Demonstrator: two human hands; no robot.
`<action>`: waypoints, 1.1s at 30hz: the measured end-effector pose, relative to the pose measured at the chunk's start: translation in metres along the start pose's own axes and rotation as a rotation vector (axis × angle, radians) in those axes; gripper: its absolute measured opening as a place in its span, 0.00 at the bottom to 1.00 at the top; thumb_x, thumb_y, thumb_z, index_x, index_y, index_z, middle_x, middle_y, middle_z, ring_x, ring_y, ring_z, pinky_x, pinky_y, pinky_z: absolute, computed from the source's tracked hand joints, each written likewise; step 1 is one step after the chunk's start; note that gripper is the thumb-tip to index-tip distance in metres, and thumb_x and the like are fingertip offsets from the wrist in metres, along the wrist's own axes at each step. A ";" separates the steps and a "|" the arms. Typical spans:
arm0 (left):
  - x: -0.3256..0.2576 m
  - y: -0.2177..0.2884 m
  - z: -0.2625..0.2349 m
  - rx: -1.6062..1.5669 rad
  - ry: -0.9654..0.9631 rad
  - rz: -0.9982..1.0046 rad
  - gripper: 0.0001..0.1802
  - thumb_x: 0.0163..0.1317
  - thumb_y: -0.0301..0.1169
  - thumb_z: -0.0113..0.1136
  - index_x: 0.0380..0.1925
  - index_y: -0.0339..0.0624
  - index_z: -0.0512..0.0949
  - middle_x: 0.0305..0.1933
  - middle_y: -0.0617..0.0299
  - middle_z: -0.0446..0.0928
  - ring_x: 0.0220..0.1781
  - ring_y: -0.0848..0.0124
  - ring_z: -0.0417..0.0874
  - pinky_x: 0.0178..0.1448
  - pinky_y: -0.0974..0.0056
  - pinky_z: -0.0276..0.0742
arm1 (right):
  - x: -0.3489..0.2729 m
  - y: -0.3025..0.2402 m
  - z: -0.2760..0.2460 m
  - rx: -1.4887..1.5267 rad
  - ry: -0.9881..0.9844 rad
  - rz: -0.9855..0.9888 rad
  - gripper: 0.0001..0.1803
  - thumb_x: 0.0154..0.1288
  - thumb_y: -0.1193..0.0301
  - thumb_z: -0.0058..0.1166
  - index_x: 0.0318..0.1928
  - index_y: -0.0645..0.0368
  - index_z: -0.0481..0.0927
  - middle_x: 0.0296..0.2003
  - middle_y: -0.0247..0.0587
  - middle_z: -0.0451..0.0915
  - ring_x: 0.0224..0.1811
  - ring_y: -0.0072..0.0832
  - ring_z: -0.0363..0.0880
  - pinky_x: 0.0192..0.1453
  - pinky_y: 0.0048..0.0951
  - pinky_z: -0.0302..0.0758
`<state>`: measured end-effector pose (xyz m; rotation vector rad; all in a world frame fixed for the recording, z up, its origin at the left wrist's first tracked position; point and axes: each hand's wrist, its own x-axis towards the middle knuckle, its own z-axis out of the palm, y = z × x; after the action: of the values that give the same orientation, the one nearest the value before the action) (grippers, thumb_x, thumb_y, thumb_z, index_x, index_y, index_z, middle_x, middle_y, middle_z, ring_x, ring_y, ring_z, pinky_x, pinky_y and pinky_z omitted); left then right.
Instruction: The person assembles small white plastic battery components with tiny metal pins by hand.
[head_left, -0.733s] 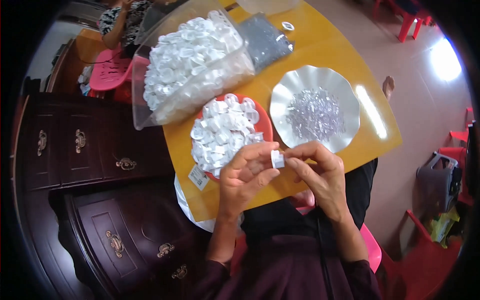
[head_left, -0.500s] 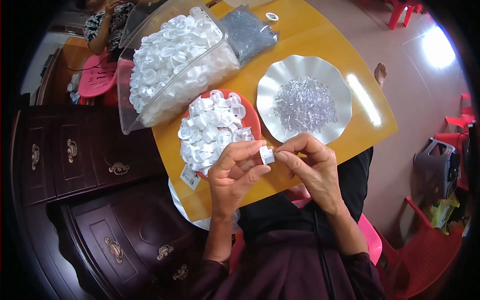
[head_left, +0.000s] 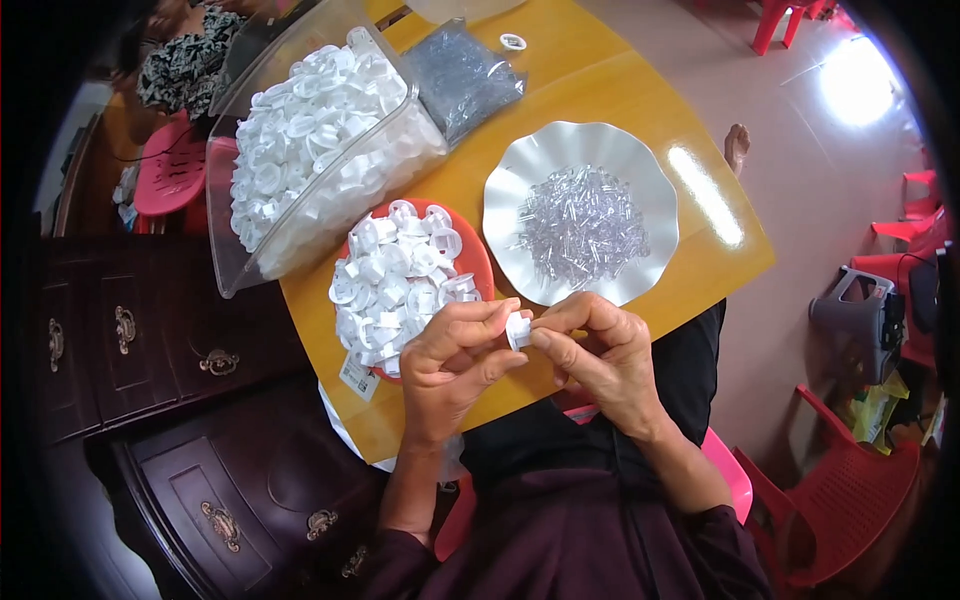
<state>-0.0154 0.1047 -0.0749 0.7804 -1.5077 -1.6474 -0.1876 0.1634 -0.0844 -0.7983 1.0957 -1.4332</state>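
— Two hands on one piece: can you make out what it is?

— Only partly. The left hand (head_left: 455,362) and the right hand (head_left: 600,355) meet over the near edge of the yellow table (head_left: 590,85), and between them sits a small white plastic cap (head_left: 517,330). The fingers of both hands are pinched together on it and cover most of it, so its full shape stays hidden.

— Is anything going into the cap?

— I cannot tell; the right fingers (head_left: 560,318) cover that side.

— What lies just past the hands?

— A red plate (head_left: 478,255) heaped with white caps (head_left: 395,285), just beyond the left hand. Beside it, ahead of the right hand, a white scalloped plate (head_left: 510,210) holds a pile of clear plastic bits (head_left: 582,222), too small to tell apart.

— And farther out?

— A clear tub (head_left: 300,235) full of more white caps, tilted and hanging over the table's left edge. Next to it a clear bag of grey pieces (head_left: 462,75). Dark wooden drawers (head_left: 130,340) stand on the left, red chairs (head_left: 850,490) on the right. At the top left another person (head_left: 185,60) is cut off by the picture's rim.
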 end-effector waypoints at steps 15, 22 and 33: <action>0.132 0.088 -0.160 1.189 0.551 0.759 0.22 0.61 0.22 0.66 0.56 0.38 0.77 0.58 0.57 0.77 0.57 0.67 0.79 0.63 0.62 0.76 | 0.081 -0.038 -0.055 -1.055 0.058 -0.410 0.09 0.66 0.70 0.58 0.44 0.58 0.83 0.43 0.42 0.80 0.45 0.39 0.81 0.49 0.40 0.77; 0.136 0.078 -0.163 1.333 0.623 0.697 0.24 0.63 0.33 0.67 0.59 0.43 0.77 0.61 0.57 0.77 0.61 0.63 0.77 0.66 0.59 0.71 | 0.105 -0.030 -0.064 -1.217 -0.152 -0.344 0.10 0.68 0.71 0.55 0.47 0.55 0.84 0.45 0.40 0.79 0.49 0.38 0.79 0.52 0.39 0.77; 0.136 0.072 -0.166 1.231 0.626 0.611 0.19 0.64 0.32 0.65 0.54 0.42 0.80 0.57 0.56 0.79 0.59 0.63 0.79 0.64 0.60 0.73 | 0.097 -0.045 -0.063 -1.104 -0.093 -0.262 0.07 0.64 0.70 0.59 0.38 0.59 0.84 0.40 0.41 0.81 0.44 0.39 0.80 0.48 0.38 0.77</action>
<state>0.0618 -0.0997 -0.0157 1.1205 -1.8950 0.1276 -0.2773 0.0786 -0.0740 -1.8032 1.7594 -0.8839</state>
